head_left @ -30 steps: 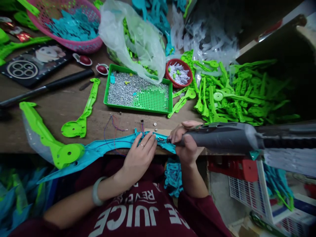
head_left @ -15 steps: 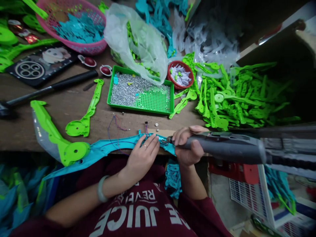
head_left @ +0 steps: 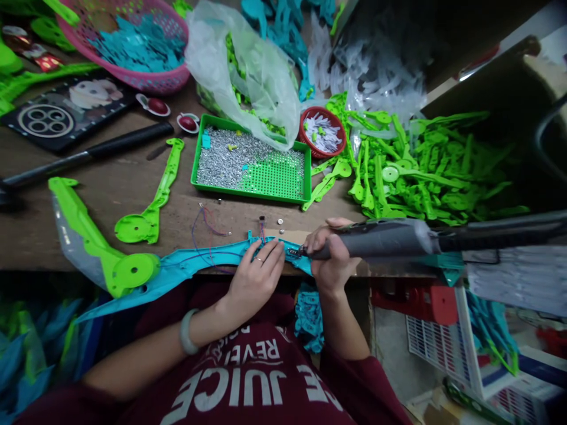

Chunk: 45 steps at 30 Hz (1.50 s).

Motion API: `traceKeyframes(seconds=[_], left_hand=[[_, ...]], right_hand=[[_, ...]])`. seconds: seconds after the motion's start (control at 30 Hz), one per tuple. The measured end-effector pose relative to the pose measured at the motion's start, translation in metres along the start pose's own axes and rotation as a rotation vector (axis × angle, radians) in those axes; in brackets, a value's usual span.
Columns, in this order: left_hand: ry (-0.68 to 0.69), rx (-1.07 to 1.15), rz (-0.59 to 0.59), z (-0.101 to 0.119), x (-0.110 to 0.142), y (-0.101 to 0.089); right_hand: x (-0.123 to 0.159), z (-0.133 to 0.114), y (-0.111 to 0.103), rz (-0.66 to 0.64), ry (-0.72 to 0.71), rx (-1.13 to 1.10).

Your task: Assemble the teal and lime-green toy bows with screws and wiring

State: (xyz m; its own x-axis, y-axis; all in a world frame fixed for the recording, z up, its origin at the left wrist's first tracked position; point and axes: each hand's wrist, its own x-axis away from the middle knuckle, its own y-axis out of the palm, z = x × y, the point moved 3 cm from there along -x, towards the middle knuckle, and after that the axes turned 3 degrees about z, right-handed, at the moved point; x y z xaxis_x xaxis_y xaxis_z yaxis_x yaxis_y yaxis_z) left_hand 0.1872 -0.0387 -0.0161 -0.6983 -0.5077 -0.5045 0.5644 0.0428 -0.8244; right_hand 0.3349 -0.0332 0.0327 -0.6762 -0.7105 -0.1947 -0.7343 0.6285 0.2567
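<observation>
Beyond the long turquoise plastic piece [head_left: 204, 255], thin red and blue wires [head_left: 208, 221] cross your way; left of them, bare brown wooden surface [head_left: 95, 203] opens between two lime-green plastic arms. The low green rectangular tray [head_left: 274, 189] seems to block farther reach.

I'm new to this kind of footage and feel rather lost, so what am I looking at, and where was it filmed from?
There is no robot here: these are a person's bare hands. Every picture comes from one camera worn on the head, looking forward and down.

The left hand rests on a long blue plastic piece with thin wires. The right hand grips a dark grey tool, its tip at that piece.

On the workbench lie a green tray of small metal bits, a pink basket of blue parts, and, to the right, a heap of bright green parts.
</observation>
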Motion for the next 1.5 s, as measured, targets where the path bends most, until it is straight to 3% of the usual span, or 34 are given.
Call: traceKeyframes(seconds=[0.17,0.27,0.5,0.6,0.73,0.83,0.93,1.17,1.3,1.5], left_hand=[[0.001,-0.006,0.018,0.001,0.0,-0.002],[-0.007,-0.009,-0.004,0.001,0.0,-0.002],[-0.069,0.012,-0.041,0.0,-0.013,0.002],[-0.191,0.085,-0.044,-0.01,-0.031,-0.01],[-0.359,0.288,0.095,-0.039,-0.065,-0.039],[-0.25,0.418,0.128,-0.059,-0.089,-0.052],[-0.17,0.403,0.069,-0.073,-0.104,-0.052],[-0.26,0.473,-0.072,-0.094,-0.126,-0.046],[-0.212,0.261,-0.192,-0.102,-0.144,-0.043],[-0.135,0.042,-0.214,-0.103,-0.174,-0.027]], right_hand=[[-0.006,0.0,-0.004,0.092,0.106,-0.021],[-0.003,-0.009,-0.001,0.1,0.101,-0.003],[-0.01,-0.037,0.033,0.03,-0.227,0.017],[-0.036,-0.035,0.051,0.011,-0.224,-0.028],[-0.064,-0.039,0.07,-0.058,-0.212,-0.126],[-0.072,-0.04,0.078,-0.081,-0.212,-0.123],[-0.073,-0.036,0.084,-0.077,-0.202,-0.069],[-0.077,-0.029,0.087,-0.079,-0.218,-0.083],[-0.088,-0.021,0.087,-0.049,-0.25,-0.094],[-0.108,0.0,0.085,-0.009,-0.351,0.021]])
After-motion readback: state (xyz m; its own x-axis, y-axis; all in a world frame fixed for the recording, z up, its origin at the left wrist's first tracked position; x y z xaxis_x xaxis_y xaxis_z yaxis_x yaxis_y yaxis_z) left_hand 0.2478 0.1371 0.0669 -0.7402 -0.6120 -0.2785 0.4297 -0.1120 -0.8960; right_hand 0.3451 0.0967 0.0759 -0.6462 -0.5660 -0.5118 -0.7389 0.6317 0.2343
